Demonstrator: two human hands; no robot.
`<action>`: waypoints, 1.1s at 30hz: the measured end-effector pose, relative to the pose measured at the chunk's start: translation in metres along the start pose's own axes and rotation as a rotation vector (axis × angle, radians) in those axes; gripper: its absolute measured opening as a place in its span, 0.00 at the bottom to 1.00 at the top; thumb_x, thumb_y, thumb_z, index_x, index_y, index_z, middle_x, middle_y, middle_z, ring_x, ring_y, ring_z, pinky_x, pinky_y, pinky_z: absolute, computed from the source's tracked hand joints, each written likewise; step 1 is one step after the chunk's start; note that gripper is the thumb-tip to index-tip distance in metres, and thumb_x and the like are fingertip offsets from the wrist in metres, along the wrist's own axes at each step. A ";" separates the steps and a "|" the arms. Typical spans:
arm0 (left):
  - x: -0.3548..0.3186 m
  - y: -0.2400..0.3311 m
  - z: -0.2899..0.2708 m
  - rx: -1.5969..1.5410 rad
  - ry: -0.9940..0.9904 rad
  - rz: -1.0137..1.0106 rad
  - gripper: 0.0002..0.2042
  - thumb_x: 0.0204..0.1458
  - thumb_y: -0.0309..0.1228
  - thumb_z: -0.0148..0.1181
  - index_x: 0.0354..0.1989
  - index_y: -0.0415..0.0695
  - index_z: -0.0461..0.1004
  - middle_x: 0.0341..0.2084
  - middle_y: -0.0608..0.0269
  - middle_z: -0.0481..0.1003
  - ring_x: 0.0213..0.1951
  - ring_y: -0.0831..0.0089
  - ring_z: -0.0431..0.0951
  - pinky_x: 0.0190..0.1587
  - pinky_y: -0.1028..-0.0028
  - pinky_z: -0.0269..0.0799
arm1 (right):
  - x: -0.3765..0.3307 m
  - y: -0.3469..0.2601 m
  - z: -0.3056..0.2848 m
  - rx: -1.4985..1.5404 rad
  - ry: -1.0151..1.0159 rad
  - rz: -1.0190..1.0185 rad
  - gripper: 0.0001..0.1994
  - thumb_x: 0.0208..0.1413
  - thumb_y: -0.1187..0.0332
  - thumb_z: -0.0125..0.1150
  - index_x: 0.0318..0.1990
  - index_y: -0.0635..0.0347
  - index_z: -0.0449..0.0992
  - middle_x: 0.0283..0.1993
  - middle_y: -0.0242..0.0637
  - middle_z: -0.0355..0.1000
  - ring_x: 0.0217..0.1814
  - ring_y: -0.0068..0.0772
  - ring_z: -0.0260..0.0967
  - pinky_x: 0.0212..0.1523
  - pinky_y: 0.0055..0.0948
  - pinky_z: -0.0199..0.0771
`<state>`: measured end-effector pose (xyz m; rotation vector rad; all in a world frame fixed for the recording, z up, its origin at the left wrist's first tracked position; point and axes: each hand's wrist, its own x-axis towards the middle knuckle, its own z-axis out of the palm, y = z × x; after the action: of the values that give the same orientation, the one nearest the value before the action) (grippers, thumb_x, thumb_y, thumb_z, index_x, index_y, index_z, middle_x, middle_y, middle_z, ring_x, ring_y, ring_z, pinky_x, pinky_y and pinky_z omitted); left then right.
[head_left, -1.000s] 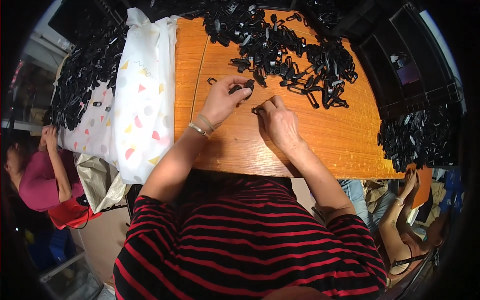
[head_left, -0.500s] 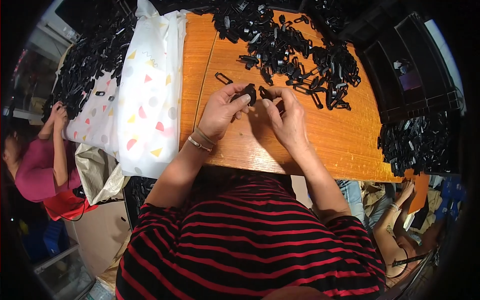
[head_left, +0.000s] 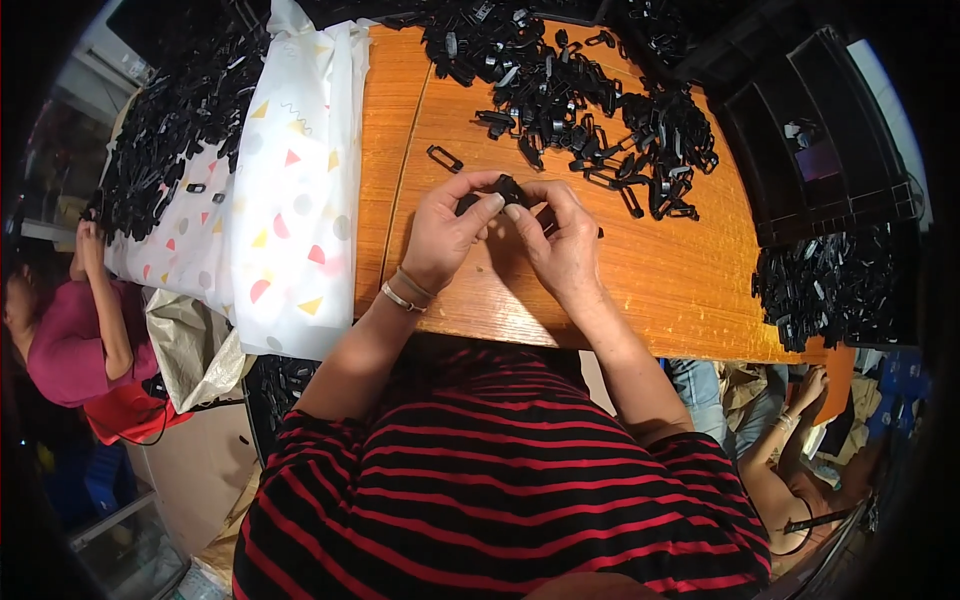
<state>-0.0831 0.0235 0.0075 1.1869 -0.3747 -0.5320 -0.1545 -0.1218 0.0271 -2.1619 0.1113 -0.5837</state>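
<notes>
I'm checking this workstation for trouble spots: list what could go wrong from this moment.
1. Both the left hand and right hand pinch one small black plastic piece above the wooden table; it might slip from the fingertips.
2. The black parts pile lies close behind; a dropped piece could get lost among it.
3. A lone black loop lies near the left hand and could be knocked away.

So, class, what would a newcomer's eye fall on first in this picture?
The two hands, left hand and right hand, meet mid-table, pinching a small black plastic part. Behind them a big heap of black clips covers the far end of the orange wooden table.
</notes>
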 end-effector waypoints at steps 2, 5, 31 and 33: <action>-0.002 -0.005 0.002 0.001 -0.002 0.003 0.12 0.57 0.27 0.58 0.48 0.37 0.73 0.30 0.69 0.75 0.28 0.86 0.72 0.30 0.85 0.66 | -0.004 -0.002 0.003 -0.045 0.017 -0.049 0.10 0.50 0.74 0.66 0.39 0.64 0.74 0.32 0.39 0.71 0.27 0.30 0.73 0.27 0.26 0.72; -0.010 -0.014 0.007 0.202 0.036 0.138 0.10 0.58 0.26 0.55 0.46 0.36 0.74 0.31 0.69 0.75 0.29 0.86 0.71 0.32 0.85 0.67 | -0.014 0.002 0.017 -0.139 0.049 -0.132 0.14 0.44 0.74 0.68 0.39 0.62 0.73 0.34 0.44 0.68 0.31 0.44 0.72 0.29 0.37 0.72; 0.083 -0.012 -0.035 0.680 0.186 0.176 0.09 0.51 0.32 0.64 0.30 0.40 0.74 0.20 0.66 0.73 0.24 0.77 0.71 0.28 0.77 0.67 | 0.113 0.056 0.034 -0.466 -0.085 -0.256 0.10 0.48 0.70 0.64 0.37 0.64 0.74 0.37 0.49 0.70 0.33 0.53 0.73 0.32 0.43 0.75; 0.086 -0.011 -0.036 0.691 0.221 0.182 0.10 0.48 0.33 0.66 0.32 0.39 0.76 0.21 0.61 0.75 0.28 0.70 0.76 0.34 0.72 0.71 | 0.114 0.061 0.039 -0.550 -0.149 -0.216 0.09 0.47 0.70 0.65 0.37 0.61 0.75 0.37 0.46 0.71 0.35 0.51 0.73 0.33 0.42 0.74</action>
<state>0.0044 -0.0011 -0.0146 1.8353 -0.4885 -0.0987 -0.0289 -0.1635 0.0015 -2.7692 -0.0516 -0.5544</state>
